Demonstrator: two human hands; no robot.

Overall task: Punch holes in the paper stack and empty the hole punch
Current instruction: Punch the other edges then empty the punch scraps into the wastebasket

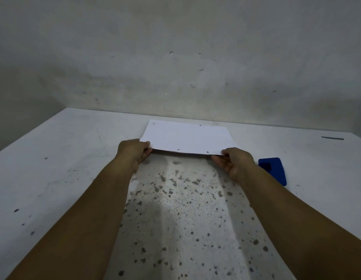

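Here both hands grip the paper stack (185, 137) by its near corners, left hand (133, 151) and right hand (235, 161) fingers pinching it above the tabletop (54, 158); blue hole punch (273, 169) just right

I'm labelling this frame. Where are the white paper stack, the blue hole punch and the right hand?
white paper stack (185, 137), head view, middle of the top sheet
blue hole punch (275, 168), head view, its top face
right hand (235, 161), head view, back of the hand

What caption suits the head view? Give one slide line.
Both hands, left hand and right hand, hold a punched paper stack by its near corners; blue hole punch rests alongside.
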